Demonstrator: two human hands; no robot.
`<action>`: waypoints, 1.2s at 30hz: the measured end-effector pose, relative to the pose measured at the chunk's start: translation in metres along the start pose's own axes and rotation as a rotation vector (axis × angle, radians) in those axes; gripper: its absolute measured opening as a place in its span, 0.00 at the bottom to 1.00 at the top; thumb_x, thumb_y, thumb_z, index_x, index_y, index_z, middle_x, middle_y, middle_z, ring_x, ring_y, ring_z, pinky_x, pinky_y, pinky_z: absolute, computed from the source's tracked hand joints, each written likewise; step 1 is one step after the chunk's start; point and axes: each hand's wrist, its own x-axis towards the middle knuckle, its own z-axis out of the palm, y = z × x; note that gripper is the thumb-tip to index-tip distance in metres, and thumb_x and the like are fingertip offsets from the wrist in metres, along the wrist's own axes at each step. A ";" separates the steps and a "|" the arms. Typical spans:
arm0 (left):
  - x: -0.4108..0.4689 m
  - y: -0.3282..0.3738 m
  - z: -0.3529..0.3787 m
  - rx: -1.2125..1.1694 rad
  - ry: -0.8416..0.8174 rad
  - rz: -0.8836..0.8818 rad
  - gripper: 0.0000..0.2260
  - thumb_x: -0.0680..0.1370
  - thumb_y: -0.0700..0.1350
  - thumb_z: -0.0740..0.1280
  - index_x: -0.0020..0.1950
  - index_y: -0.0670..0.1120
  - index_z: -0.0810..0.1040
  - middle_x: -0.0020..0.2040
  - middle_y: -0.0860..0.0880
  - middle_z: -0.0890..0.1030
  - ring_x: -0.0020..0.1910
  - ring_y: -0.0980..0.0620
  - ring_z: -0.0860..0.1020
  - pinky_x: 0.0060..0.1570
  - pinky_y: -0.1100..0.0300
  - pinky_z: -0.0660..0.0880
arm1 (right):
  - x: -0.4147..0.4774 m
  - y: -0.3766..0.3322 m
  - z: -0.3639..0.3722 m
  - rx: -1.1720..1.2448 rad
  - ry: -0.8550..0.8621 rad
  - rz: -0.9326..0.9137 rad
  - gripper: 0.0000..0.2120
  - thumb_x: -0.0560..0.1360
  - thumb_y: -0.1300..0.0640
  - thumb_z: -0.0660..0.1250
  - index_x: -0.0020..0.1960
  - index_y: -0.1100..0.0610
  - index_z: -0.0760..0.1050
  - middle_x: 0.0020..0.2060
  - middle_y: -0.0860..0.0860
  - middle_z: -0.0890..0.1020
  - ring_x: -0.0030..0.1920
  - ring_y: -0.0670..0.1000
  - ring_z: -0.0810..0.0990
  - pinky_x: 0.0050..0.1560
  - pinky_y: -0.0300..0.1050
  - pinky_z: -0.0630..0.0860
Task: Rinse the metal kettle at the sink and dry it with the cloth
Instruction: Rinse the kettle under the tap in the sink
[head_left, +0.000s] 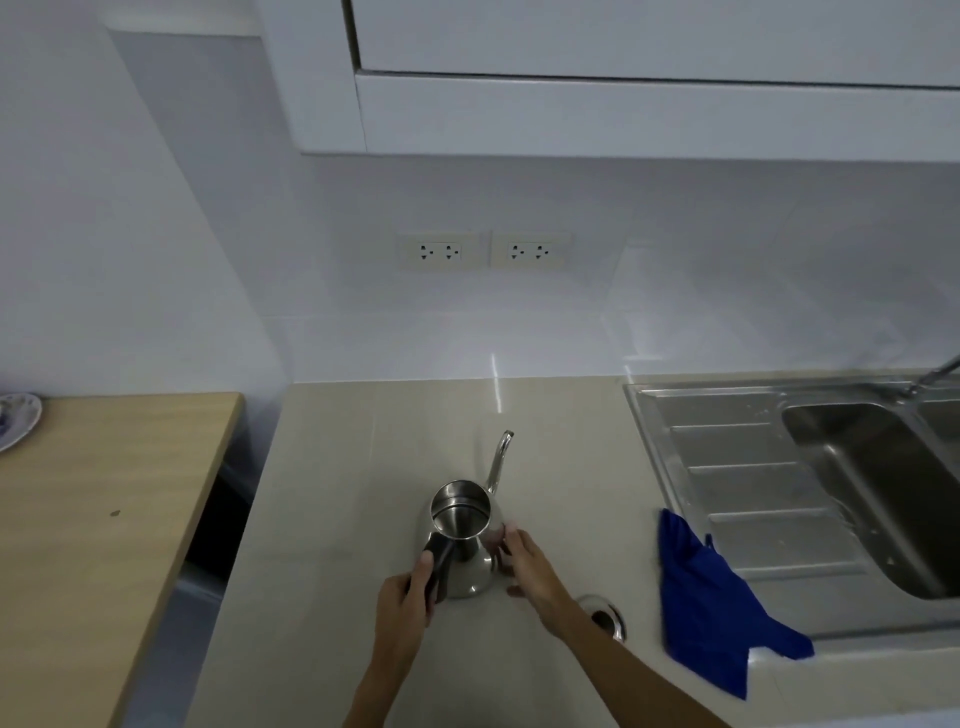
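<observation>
A shiny metal kettle (466, 535) with a long curved spout and an open top stands on the beige counter (363, 467). My left hand (408, 597) grips its black handle at the near side. My right hand (527, 564) rests with spread fingers against the kettle's right flank. The kettle's lid (602, 613) lies on the counter just right of my right forearm. A blue cloth (711, 603) is draped over the near left corner of the steel sink's drainboard (727, 452). The sink basin (883, 483) is at the far right, under a tap (935, 374).
A wooden table (104, 519) stands left of the counter across a dark gap, with a patterned plate (15, 418) at its far corner. Two double wall sockets (483, 251) sit on the white tiled wall. White cupboards hang overhead.
</observation>
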 end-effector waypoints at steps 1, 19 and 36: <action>0.003 0.000 0.003 0.001 0.024 0.004 0.31 0.70 0.70 0.60 0.26 0.42 0.69 0.22 0.44 0.65 0.25 0.51 0.63 0.32 0.57 0.60 | -0.003 -0.003 0.002 0.051 -0.007 0.021 0.20 0.81 0.36 0.50 0.58 0.43 0.76 0.55 0.41 0.81 0.58 0.47 0.79 0.53 0.51 0.77; -0.085 0.059 0.225 0.120 -0.344 0.162 0.25 0.74 0.61 0.63 0.22 0.48 0.66 0.19 0.51 0.66 0.19 0.53 0.65 0.24 0.62 0.62 | -0.094 0.052 -0.208 0.673 0.386 -0.019 0.27 0.80 0.37 0.55 0.57 0.60 0.76 0.52 0.54 0.83 0.55 0.55 0.81 0.59 0.58 0.78; -0.243 0.066 0.514 0.008 -0.494 0.075 0.22 0.83 0.48 0.60 0.29 0.44 0.73 0.22 0.51 0.68 0.20 0.55 0.65 0.23 0.62 0.62 | -0.158 0.154 -0.519 0.563 0.397 -0.139 0.24 0.81 0.38 0.54 0.54 0.58 0.74 0.51 0.52 0.82 0.54 0.52 0.80 0.57 0.58 0.80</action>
